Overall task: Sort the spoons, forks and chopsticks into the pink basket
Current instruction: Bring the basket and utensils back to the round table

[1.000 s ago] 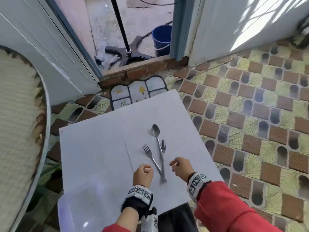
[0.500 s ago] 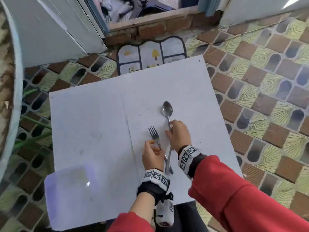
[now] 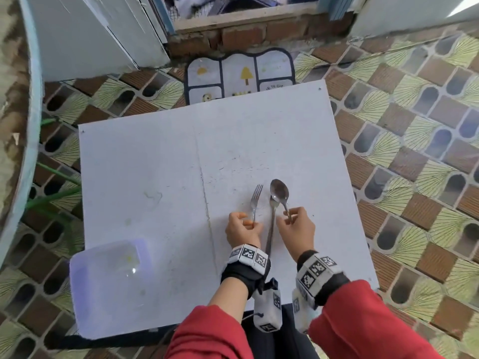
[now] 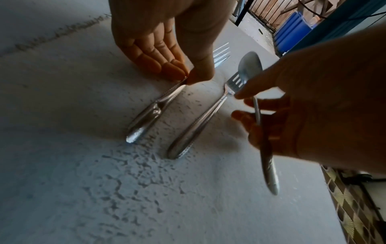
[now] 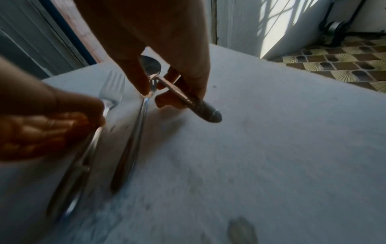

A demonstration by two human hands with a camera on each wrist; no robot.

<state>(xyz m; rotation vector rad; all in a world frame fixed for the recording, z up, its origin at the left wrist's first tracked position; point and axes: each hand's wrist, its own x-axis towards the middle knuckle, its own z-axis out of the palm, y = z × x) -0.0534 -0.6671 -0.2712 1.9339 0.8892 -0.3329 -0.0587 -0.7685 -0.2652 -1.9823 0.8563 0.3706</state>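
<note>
Nearest us, the basket (image 3: 108, 294) sits on the near-left corner of the table (image 3: 145, 156). It reads pale and washed out rather than clearly pink, and we see nothing inside it, so nothing is sorted yet.

Just beyond it, the left hand (image 3: 243, 229) pinches one fork (image 3: 255, 200) by the handle between thumb and fingertips. In the left wrist view the handle end looks to be touching the tabletop. The right hand (image 3: 295, 229) has thumb and fingers curled round the spoon (image 3: 279, 189). The right wrist view shows the spoon's handle end off the surface, so we judge it lifted.

Between the hands a second fork (image 3: 270, 229) lies flat and ungripped, with its tines up by the spoon bowl. No chopsticks are visible.

Progress, as we judge it: early, with the first grasps made and all three pieces left to carry to the basket, well to the left.

Versus half a second ago, the hands were close together over overlapping cutlery. Now the left fork is drawn clear to the left and roughly parallel to the middle one, and the spoon is separated on the right. A second ago both hands were fists at the near handle ends and the pieces crossed.

Farther off, a floor mat (image 3: 238, 73) lies past the table edge.
</note>
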